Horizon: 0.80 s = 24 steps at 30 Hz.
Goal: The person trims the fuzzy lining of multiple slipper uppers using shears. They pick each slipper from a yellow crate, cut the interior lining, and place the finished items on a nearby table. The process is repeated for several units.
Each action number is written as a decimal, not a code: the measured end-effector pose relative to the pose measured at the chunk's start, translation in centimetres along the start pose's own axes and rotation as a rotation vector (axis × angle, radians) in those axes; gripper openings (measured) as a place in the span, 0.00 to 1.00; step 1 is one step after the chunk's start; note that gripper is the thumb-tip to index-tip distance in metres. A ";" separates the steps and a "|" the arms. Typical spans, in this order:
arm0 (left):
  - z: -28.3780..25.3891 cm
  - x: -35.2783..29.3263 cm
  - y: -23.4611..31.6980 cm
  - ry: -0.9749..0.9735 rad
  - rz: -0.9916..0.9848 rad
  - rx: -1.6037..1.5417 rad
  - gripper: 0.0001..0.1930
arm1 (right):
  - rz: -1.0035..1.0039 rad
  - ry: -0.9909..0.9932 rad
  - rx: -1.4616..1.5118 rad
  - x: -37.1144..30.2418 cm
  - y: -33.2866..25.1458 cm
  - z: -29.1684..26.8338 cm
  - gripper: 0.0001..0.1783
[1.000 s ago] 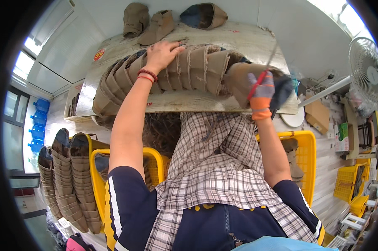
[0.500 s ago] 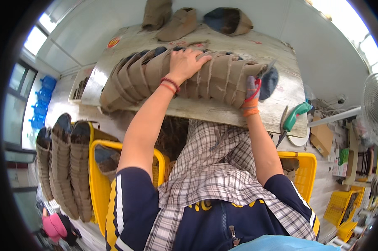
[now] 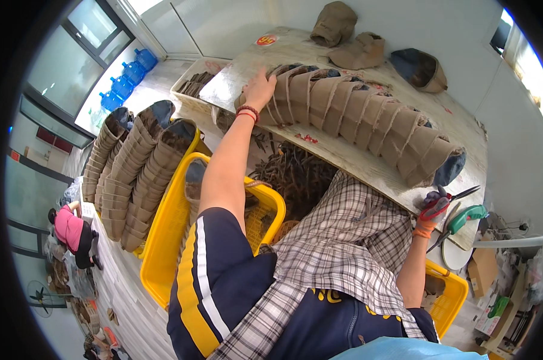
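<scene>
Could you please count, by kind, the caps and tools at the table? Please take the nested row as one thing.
Loose caps: 3
Row of nested caps: 1
Red-handled scissors in right hand: 1
Green tool: 1
Total: 6

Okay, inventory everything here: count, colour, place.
Table: one, pale, ahead
Nested caps: one row, tan, across table
Loose caps: three, tan, table's back
Scissors: one, red-handled, table's right corner
Handheld tool: one, green, beside scissors
Stacked caps: several, tan, left
Crates: several, yellow, both sides
Bin: one, white, left of table
Bottles: four, blue, far left
Strips: many, brown, below table
Co-worker: one, pink top, left
Left hand: one, bare, on nested caps
Right hand: one, gloved, holding scissors
</scene>
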<state>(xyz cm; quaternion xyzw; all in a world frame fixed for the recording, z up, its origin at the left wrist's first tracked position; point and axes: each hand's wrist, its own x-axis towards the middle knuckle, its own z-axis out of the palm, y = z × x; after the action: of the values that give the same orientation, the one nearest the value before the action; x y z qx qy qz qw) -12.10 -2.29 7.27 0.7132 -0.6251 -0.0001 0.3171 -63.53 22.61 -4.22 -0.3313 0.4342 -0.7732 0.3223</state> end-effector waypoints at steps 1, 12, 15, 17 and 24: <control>0.1 0.4 0.0 -0.181 0.013 0.050 0.31 | 0.008 0.018 -0.008 0.3 0.0 0.1 0.33; -1.8 0.5 4.0 -0.301 0.872 0.198 0.38 | 0.009 0.074 -0.041 0.7 0.3 0.4 0.29; -1.1 -0.1 5.9 -0.306 0.783 0.178 0.23 | -0.012 0.079 -0.054 1.0 0.8 0.5 0.25; -1.0 -1.3 8.7 -0.316 0.664 0.199 0.23 | -0.009 0.089 -0.062 1.0 0.9 0.3 0.23; 2.8 -4.4 13.7 -0.182 0.266 0.297 0.48 | 0.008 0.121 -0.048 0.9 1.2 1.2 0.21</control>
<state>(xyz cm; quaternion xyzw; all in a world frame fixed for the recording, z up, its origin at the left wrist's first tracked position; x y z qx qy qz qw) -26.34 0.14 9.47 0.6605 -0.7328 0.0695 0.1482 -62.81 20.88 -4.56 -0.2899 0.4726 -0.7798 0.2907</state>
